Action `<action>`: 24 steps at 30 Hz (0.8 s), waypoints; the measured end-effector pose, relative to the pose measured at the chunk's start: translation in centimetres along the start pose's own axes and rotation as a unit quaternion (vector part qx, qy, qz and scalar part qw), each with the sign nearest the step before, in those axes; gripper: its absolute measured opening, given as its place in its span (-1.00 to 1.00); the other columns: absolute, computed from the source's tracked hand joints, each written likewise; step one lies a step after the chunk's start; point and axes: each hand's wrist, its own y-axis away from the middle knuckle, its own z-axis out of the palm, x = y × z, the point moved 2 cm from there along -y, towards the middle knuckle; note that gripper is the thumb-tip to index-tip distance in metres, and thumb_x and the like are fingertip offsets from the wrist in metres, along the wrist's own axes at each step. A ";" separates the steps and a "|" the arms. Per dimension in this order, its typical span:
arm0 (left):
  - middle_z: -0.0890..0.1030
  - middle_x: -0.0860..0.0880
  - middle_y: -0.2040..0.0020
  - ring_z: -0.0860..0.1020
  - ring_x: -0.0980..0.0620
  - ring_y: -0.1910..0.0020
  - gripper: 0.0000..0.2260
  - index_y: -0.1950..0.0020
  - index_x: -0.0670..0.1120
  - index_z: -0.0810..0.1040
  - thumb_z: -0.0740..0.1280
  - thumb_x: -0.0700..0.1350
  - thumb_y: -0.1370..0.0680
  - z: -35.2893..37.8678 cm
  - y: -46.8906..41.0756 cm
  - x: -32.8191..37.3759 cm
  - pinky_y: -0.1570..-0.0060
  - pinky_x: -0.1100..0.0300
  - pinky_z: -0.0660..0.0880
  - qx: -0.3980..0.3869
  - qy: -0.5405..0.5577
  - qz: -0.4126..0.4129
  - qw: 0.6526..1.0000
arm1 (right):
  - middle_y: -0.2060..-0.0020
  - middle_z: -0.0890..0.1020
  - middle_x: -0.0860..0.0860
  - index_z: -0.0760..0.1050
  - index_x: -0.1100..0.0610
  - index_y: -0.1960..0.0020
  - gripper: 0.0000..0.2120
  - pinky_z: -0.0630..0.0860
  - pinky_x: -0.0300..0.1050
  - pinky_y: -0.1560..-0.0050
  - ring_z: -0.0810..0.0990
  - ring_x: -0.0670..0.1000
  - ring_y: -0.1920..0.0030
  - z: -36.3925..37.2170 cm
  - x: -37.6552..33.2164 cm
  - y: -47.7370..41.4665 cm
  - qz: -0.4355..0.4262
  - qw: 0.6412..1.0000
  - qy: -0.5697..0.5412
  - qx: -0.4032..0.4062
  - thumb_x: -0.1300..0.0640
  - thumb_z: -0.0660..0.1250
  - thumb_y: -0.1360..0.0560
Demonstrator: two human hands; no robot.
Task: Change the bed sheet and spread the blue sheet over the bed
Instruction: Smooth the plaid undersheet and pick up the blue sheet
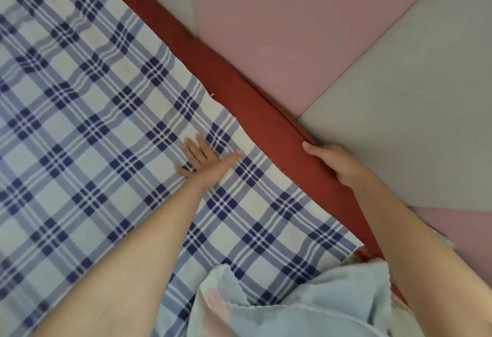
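A blue and white checked sheet [106, 123] lies spread over the bed, its edge running diagonally along a red mattress border [239, 97]. My left hand [205, 157] lies flat on the sheet near that edge, fingers straight, a ring on one finger. My right hand [332, 162] grips the red mattress edge, thumb on top and fingers curled over the far side, out of sight.
A padded wall of pink [292, 30] and grey [412, 123] panels rises right behind the red edge. A pale blue cloth [306, 304] hangs at the bottom of the view, close to me.
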 end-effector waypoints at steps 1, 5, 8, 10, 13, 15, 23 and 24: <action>-0.50 -0.09 -0.45 -0.45 -0.05 -0.45 0.15 -0.46 -0.05 -0.48 0.12 0.58 -0.28 0.9 0.6 0.7 -0.31 -0.25 -0.44 -0.013 0.002 -0.006 1.000 | 0.14 0.69 0.11 0.60 0.20 -0.01 -0.62 0.59 -0.08 0.06 0.68 0.04 0.15 -0.5 0.2 -0.2 0.007 1.000 -0.011 -0.003 -0.12 0.38 -0.46; -0.55 -0.10 -0.42 -0.49 -0.05 -0.43 0.30 -0.40 -0.09 -0.56 0.19 0.61 -0.14 2.0 1.1 1.8 -0.31 -0.26 -0.45 -0.015 -0.035 -0.036 0.999 | -0.07 0.64 0.15 0.51 0.23 -0.21 -0.45 0.54 0.03 -0.14 0.63 0.11 -0.04 -0.4 0.4 -1.7 0.039 0.998 -0.031 0.033 -0.19 0.36 -0.45; -0.57 -0.10 -0.41 -0.51 -0.05 -0.41 0.31 -0.39 -0.09 -0.58 0.20 0.61 -0.14 2.0 1.1 2.5 -0.33 -0.25 -0.44 -0.012 -0.046 -0.054 0.997 | -0.22 0.55 0.16 0.42 0.25 -0.34 -0.48 0.49 0.02 -0.22 0.56 0.13 -0.16 -0.3 0.9 -2.9 0.053 0.995 -0.049 0.070 -0.13 0.23 -0.56; -0.56 -0.09 -0.41 -0.51 -0.04 -0.42 0.31 -0.39 -0.09 -0.58 0.20 0.60 -0.14 2.0 1.4 2.7 -0.34 -0.25 -0.44 -0.007 -0.050 -0.062 0.997 | -0.22 0.54 0.18 0.42 0.27 -0.33 -0.52 0.47 0.05 -0.23 0.54 0.14 -0.17 -0.5 1.4 -2.9 0.062 0.994 -0.033 0.079 -0.07 0.18 -0.60; -0.57 -0.09 -0.41 -0.51 -0.04 -0.41 0.31 -0.39 -0.09 -0.58 0.20 0.60 -0.13 2.1 1.6 3.1 -0.35 -0.24 -0.44 -0.009 -0.058 -0.066 0.996 | -0.12 0.60 0.12 0.52 0.22 -0.17 -0.63 0.50 0.04 -0.20 0.58 0.09 -0.09 -1.2 1.0 -2.1 0.055 0.995 -0.064 0.045 -0.06 0.21 -0.59; -0.58 -0.08 -0.40 -0.52 -0.04 -0.41 0.32 -0.38 -0.08 -0.59 0.18 0.60 -0.09 2.1 1.6 3.2 -0.35 -0.25 -0.43 -0.006 -0.058 -0.072 0.996 | 0.00 0.62 0.07 0.53 0.16 -0.04 -0.73 0.52 -0.05 -0.12 0.60 0.03 0.01 -1.5 0.1 -0.9 0.047 0.988 -0.146 -0.021 -0.03 0.19 -0.61; -0.59 -0.07 -0.40 -0.52 -0.03 -0.41 0.34 -0.39 -0.08 -0.59 0.16 0.60 -0.04 2.3 1.7 3.9 -0.35 -0.25 -0.44 -0.004 -0.065 -0.084 0.994 | -0.03 0.56 0.10 0.34 0.19 -0.14 -0.73 0.44 -0.06 0.01 0.55 0.12 -0.02 0.6 -0.3 2.3 -0.252 0.912 0.307 0.105 0.12 0.33 -0.52; -0.59 -0.07 -0.39 -0.52 -0.03 -0.41 0.34 -0.38 -0.08 -0.59 0.15 0.61 -0.02 2.3 1.7 3.8 -0.34 -0.25 -0.44 -0.005 -0.064 -0.083 0.994 | -0.02 0.56 0.11 0.34 0.19 -0.12 -0.75 0.41 -0.06 0.04 0.55 0.12 -0.01 0.7 0.1 2.1 -0.265 0.905 0.308 0.131 0.12 0.32 -0.53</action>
